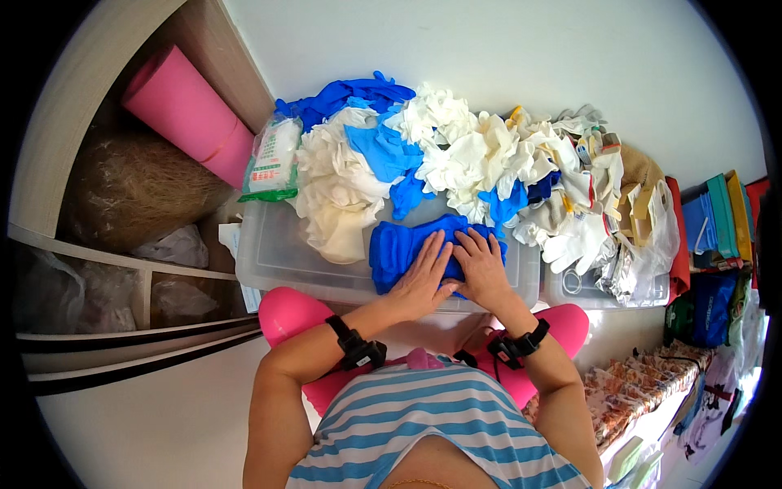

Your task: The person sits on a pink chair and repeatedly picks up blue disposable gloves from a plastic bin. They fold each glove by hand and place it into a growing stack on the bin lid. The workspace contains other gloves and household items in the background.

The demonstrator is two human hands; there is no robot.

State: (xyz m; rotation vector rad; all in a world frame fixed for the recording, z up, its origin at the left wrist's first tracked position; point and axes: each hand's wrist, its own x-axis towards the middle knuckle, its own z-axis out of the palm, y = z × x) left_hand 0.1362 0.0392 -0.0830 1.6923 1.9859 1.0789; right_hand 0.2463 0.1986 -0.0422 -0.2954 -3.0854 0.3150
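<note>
A folded bundle of bright blue gloves (391,253) lies on the lid of a clear plastic storage box (269,257). My left hand (423,275) rests flat across the bundle's middle, fingers stretched out over the cloth-like folds. Beside it, my right hand (481,266) presses on the bundle's right part. The thumbs meet near its front edge. Both palms face down, and neither hand grasps anything that I can see. Behind the bundle are heaps of white gloves (339,177) and a light blue glove (385,150).
Darker blue gloves (348,98) lie against the wall. A green-edged plastic packet (273,159) leans at the left, near a pink rolled mat (189,116) in a shelf. Work gloves (571,244) cover a second box (654,293) at the right. Folders (721,214) stand farther right.
</note>
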